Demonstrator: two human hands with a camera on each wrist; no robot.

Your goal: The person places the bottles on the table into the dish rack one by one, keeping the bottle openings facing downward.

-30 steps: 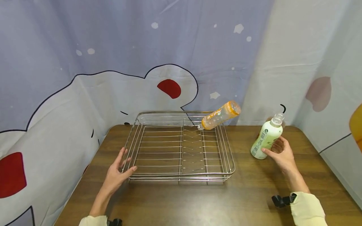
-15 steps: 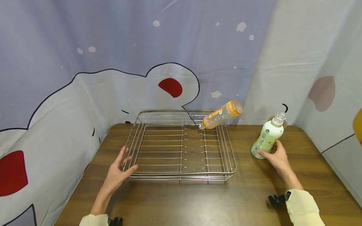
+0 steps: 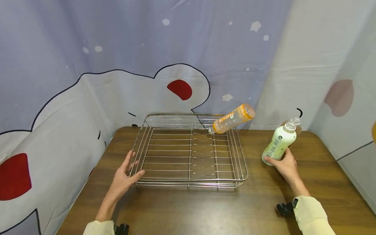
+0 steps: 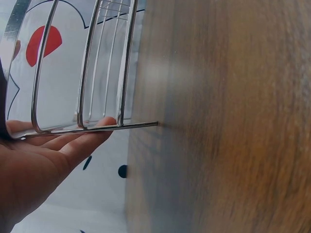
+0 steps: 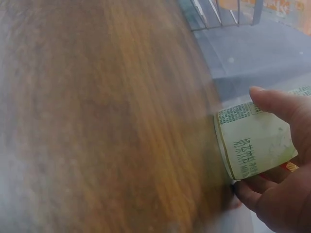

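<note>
Green bottle (image 3: 278, 142) before printed cloth (image 3: 235, 49), wood-grain table (image 3: 211, 209) beneath.

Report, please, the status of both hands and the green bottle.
Left hand against wire rack. Right hand grips green bottle. Clear bottle neck shows behind it. Orange bottle tilted, neck-down in rack.

On your worktop (image 3: 188, 209): rack (image 3: 176, 180); bottle A (image 3: 233, 119) at its back right; bottle B (image 3: 277, 143) farther right; bottle C (image 3: 296, 120) behind B.
</note>
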